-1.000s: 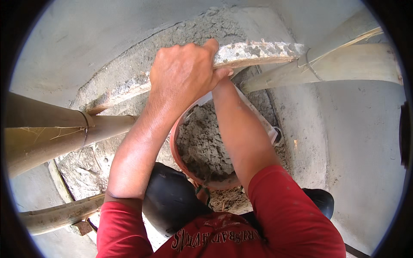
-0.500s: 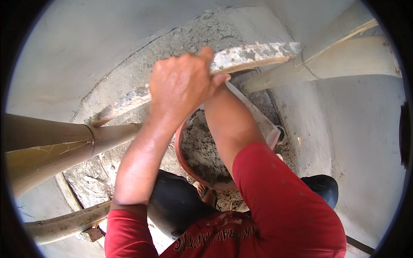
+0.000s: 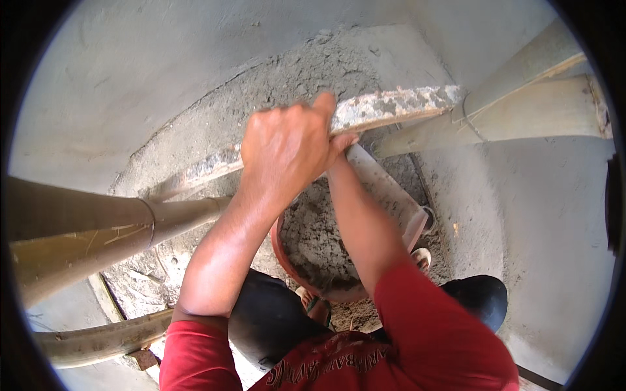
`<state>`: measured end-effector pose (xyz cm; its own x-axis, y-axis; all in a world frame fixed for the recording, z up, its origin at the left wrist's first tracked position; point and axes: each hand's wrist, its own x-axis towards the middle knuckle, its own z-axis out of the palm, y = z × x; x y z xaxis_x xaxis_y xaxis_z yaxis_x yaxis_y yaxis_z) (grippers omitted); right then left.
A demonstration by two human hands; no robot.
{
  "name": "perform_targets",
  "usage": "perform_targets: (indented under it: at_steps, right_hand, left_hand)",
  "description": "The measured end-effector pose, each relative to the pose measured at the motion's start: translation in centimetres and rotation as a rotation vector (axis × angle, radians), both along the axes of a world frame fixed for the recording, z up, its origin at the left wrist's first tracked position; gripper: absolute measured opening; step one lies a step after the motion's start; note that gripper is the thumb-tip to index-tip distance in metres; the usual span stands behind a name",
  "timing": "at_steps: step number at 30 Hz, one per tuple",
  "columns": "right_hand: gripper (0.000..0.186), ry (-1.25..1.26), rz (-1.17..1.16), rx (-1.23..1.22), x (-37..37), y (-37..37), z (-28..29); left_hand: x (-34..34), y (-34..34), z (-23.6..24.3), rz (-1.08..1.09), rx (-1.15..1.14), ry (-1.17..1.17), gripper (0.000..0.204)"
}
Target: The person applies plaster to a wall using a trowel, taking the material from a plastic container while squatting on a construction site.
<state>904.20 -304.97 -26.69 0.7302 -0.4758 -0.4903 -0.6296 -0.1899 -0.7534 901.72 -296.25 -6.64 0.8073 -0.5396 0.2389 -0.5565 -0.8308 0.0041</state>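
A long wooden board (image 3: 396,107), smeared with pale mortar, lies slantwise along a band of rough wet mortar (image 3: 306,77) on the grey wall. My left hand (image 3: 287,140) is closed over the board's middle, its knuckles uppermost. My right forearm (image 3: 365,208) reaches up to the same spot. The right hand itself is hidden behind the left hand and the board, so its fingers do not show. Below the arms stands a reddish round tub (image 3: 279,244) holding grey mortar (image 3: 319,234).
Thick bamboo poles cross on the left (image 3: 78,241) and right (image 3: 515,114), tied with wire. Another bamboo pole (image 3: 104,339) runs at lower left. A pale, flat-sided piece (image 3: 391,186) leans beside the tub. Smooth grey wall (image 3: 554,208) curves around at right.
The whole view has shifted slightly, so wall, poles and board sit lower. My right forearm has swung down a little, uncovering more of the tub's mortar. My left hand keeps its grip.
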Motion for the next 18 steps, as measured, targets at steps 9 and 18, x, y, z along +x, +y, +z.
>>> perform_targets:
  at_steps: [9,18]
  right_hand:
    - [0.041,0.131,-0.108,0.530,-7.9,-8.4,-5.6]
    - [0.048,0.087,0.288,0.275,8.9,-11.2,-8.9]
  left_hand:
    - [0.1,0.4,0.9,0.020,-0.050,0.049,0.048]
    - [0.2,-0.1,1.3,0.052,-0.062,0.141,0.043]
